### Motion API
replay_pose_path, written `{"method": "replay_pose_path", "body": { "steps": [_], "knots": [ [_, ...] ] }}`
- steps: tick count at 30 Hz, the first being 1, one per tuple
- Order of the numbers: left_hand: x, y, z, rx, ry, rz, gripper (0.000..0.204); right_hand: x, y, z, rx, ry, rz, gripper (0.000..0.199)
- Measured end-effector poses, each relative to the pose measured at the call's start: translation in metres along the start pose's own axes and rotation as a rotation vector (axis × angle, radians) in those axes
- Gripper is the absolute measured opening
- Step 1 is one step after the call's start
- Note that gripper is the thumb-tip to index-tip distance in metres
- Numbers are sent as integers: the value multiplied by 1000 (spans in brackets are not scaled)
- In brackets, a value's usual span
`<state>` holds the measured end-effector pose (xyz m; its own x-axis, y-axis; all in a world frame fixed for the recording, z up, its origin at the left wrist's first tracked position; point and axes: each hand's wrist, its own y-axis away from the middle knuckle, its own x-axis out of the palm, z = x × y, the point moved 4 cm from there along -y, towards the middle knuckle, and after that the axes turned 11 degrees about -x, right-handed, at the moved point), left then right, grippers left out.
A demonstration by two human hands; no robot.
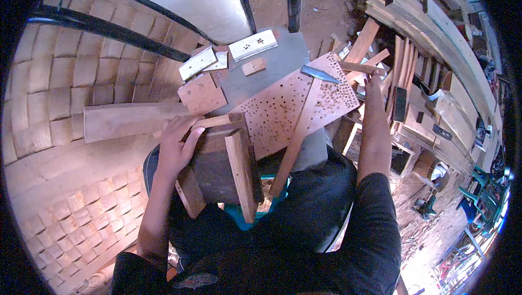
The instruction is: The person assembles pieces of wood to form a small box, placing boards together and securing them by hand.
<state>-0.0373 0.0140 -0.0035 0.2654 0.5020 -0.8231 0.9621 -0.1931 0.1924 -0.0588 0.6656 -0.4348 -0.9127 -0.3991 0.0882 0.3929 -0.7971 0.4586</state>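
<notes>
On my lap rests a dark wooden box-like piece (213, 156) with lighter wooden strips along its sides. My left hand (178, 141) is closed on its far left corner, thumb over the top strip (215, 121). My right hand (373, 82) is stretched out to the far right, its fingers around the end of a short wooden strip (353, 66); the grip is partly hidden. Between the hands a hammer (319, 74) lies across a light board full of holes (272, 111), its wooden handle pointing back toward my lap.
Small wooden blocks (202, 96) and white-faced pieces (253, 45) lie on a grey sheet (283, 47) ahead. A plank (122, 122) extends left beside a woven wall (65, 96). Black-framed legs (293, 1) stand beyond. Stacked timber (435, 28) and offcuts crowd the right.
</notes>
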Motion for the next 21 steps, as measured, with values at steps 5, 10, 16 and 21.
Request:
{"method": "replay_pose_path", "body": {
  "steps": [5,10,16,21],
  "knots": [
    [-9,15,-3,77,21,-77,26,-1,127,135,-557,194,-22,24],
    [-8,13,5,175,13,-113,30,-56,296,305,-1038,131,-24,24],
    [-4,11,13,190,49,-136,36,-111,499,455,-1408,141,-158,26],
    [1,0,21,295,-17,-205,36,-89,604,537,-1483,-62,269,33]
  ]
}}
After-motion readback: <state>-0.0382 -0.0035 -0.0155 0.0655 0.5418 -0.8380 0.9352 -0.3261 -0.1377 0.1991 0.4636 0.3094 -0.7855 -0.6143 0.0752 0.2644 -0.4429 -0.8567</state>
